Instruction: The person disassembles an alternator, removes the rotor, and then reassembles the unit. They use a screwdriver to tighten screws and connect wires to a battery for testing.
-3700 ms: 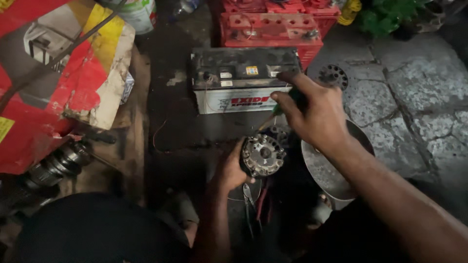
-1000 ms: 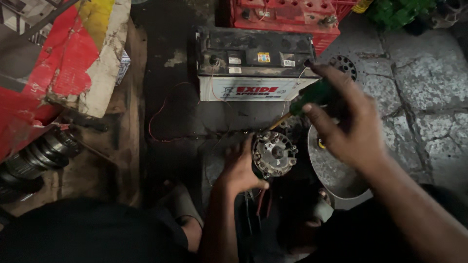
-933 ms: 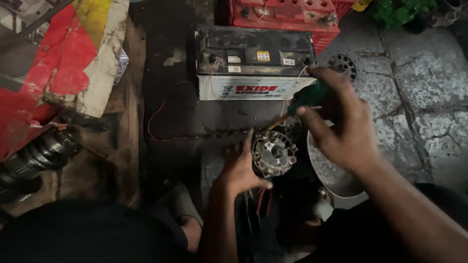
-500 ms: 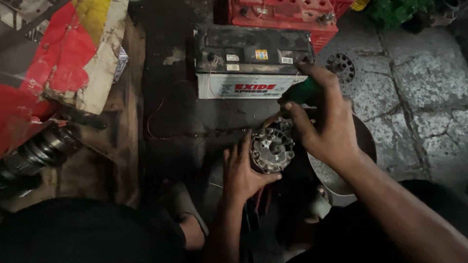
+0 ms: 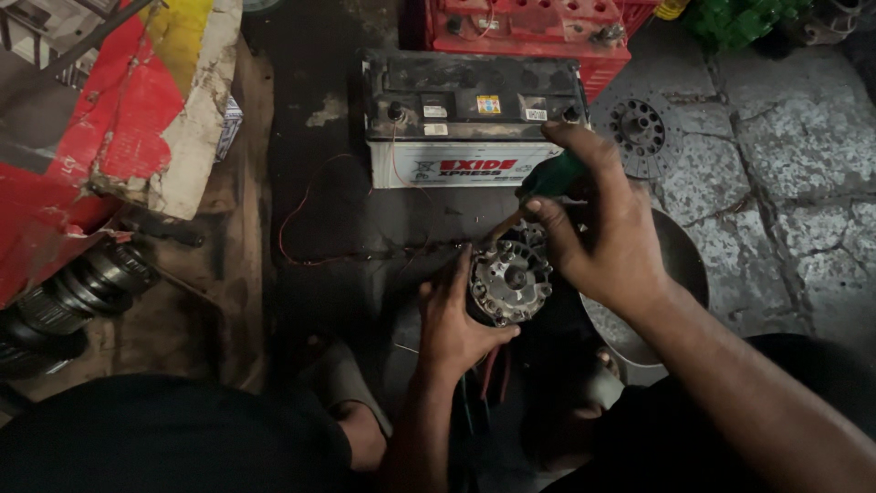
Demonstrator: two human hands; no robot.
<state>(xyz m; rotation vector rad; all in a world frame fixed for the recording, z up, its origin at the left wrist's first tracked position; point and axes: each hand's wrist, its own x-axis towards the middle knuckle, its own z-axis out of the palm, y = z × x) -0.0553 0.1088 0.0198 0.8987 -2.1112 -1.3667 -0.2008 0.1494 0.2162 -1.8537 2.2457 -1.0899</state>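
Note:
My left hand (image 5: 453, 319) grips the side of a round metal motor part (image 5: 511, 280) with a ribbed, bolt-studded face, holding it upright over the dark floor. My right hand (image 5: 598, 228) is closed around a screwdriver with a green handle (image 5: 550, 177); its shaft angles down-left onto the upper edge of the round part. Red and dark wires (image 5: 488, 374) hang from under the part, between my knees.
A white and black car battery (image 5: 470, 119) stands just beyond, thin red wires (image 5: 301, 215) trailing left. Red crate (image 5: 520, 27) behind it. A metal bowl (image 5: 680, 265) sits under my right wrist, a toothed disc (image 5: 639, 128) on stone paving. Red-yellow board (image 5: 109, 119) and a shaft (image 5: 82, 292) at left.
My right hand has come down and left with the screwdriver, bringing its tip onto the top of the round part. My left hand keeps its hold on the part.

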